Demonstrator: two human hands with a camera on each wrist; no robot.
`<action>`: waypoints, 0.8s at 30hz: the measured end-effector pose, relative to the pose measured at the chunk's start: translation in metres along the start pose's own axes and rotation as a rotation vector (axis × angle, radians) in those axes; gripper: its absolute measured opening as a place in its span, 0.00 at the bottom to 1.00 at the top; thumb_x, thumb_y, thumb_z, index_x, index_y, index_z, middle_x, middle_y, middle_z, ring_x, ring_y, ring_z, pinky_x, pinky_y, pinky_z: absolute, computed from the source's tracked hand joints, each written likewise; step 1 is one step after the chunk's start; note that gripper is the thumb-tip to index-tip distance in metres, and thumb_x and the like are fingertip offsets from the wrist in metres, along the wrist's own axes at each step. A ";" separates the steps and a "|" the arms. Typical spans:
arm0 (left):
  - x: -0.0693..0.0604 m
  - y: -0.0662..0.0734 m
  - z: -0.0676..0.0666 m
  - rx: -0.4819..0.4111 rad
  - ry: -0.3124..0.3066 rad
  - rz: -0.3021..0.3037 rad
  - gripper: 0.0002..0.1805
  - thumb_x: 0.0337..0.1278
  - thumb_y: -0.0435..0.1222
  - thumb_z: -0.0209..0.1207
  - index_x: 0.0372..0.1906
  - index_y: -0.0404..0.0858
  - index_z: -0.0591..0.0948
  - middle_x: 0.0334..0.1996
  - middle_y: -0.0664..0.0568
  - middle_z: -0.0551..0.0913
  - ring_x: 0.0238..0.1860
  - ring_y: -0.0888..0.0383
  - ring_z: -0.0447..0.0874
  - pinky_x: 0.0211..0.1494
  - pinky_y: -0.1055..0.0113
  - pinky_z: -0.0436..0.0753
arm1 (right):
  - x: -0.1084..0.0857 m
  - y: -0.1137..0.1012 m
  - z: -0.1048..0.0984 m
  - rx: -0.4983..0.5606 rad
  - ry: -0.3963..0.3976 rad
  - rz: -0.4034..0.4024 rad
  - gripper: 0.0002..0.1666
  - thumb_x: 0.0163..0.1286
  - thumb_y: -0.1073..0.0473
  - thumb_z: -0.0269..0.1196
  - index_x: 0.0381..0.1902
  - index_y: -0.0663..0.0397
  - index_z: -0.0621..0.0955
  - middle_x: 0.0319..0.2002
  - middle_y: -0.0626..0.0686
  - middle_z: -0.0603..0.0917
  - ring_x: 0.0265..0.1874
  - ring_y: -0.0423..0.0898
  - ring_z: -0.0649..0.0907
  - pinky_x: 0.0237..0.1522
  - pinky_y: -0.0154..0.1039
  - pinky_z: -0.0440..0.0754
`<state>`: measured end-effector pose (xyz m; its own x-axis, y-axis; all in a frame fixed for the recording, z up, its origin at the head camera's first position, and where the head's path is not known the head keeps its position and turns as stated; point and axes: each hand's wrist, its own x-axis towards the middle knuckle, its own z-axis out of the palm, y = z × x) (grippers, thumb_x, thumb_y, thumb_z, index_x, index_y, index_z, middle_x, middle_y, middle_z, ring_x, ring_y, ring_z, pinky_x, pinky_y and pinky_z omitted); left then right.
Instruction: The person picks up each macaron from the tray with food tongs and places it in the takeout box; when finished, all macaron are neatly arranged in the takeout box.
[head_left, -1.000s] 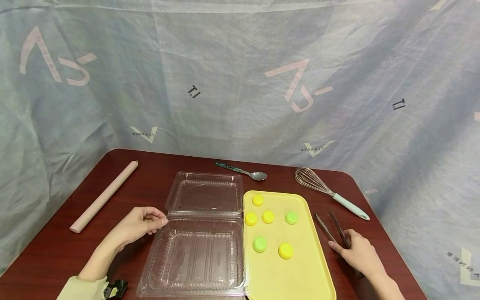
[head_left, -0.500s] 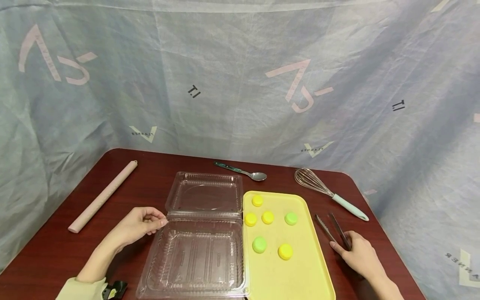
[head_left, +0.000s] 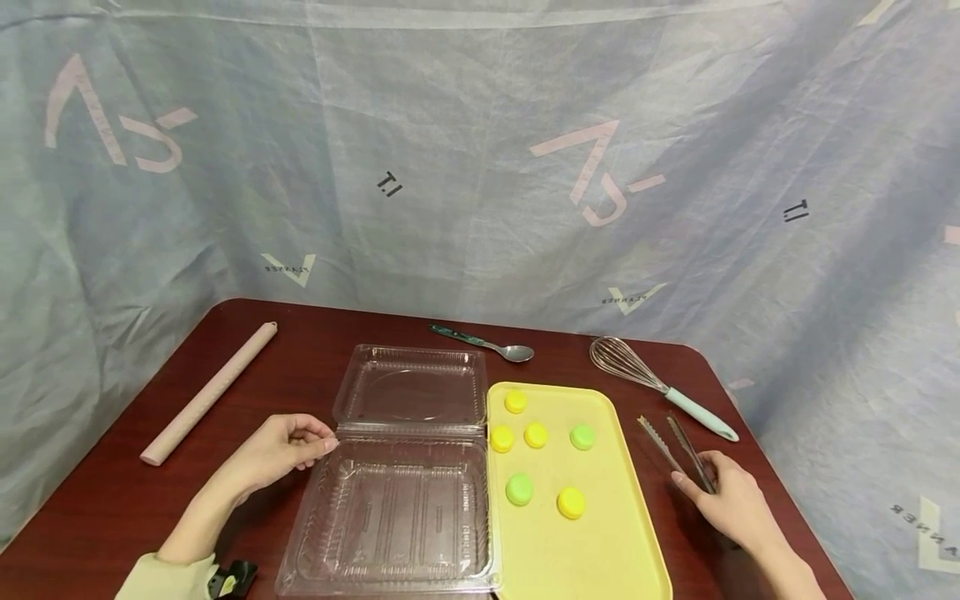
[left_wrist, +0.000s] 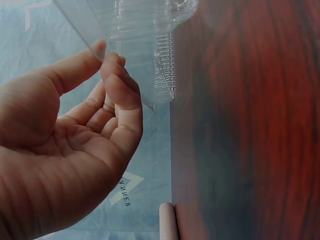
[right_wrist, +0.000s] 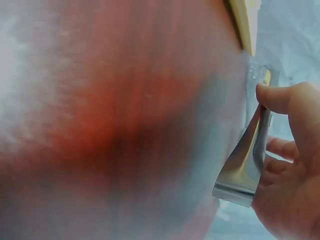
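Observation:
My left hand (head_left: 281,454) pinches the left edge of a clear plastic clamshell box (head_left: 397,521), near the fold between its base and its lid (head_left: 416,387). The box lies opened flat. In the left wrist view, thumb and forefinger meet at the clear rim (left_wrist: 90,37). My right hand (head_left: 731,496) holds metal tongs (right_wrist: 242,167), thumb on one arm and fingers on the other. The tips of the tongs are spread and point away from me, right of a yellow tray (head_left: 592,558). Yellow macarons (head_left: 536,435) and green macarons (head_left: 519,489) lie scattered on the tray.
A pale pink rolling pin (head_left: 210,393) lies at the left of the dark red table (head_left: 315,350). Behind the box is a spoon (head_left: 480,340) with a patterned handle. A whisk (head_left: 663,387) lies at the back right. A grey-blue cloth (head_left: 465,167) hangs behind the table.
My right hand has moved slightly forward and to the right with the tongs. The left hand stays at the box's edge, and the macarons have not moved.

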<state>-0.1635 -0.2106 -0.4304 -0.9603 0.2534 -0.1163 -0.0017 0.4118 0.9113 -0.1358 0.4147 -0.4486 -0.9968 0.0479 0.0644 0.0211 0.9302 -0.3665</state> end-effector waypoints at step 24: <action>0.000 -0.001 0.000 -0.012 0.005 -0.015 0.15 0.63 0.38 0.66 0.45 0.28 0.81 0.29 0.49 0.81 0.28 0.54 0.78 0.30 0.65 0.78 | 0.018 -0.016 -0.029 0.044 0.005 -0.177 0.34 0.69 0.44 0.66 0.61 0.65 0.75 0.40 0.56 0.85 0.37 0.49 0.82 0.36 0.44 0.77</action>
<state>-0.1629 -0.2108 -0.4316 -0.9616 0.2427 -0.1281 -0.0194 0.4054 0.9139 -0.1516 0.4117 -0.4144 -0.9842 -0.1136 0.1360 -0.1585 0.9074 -0.3891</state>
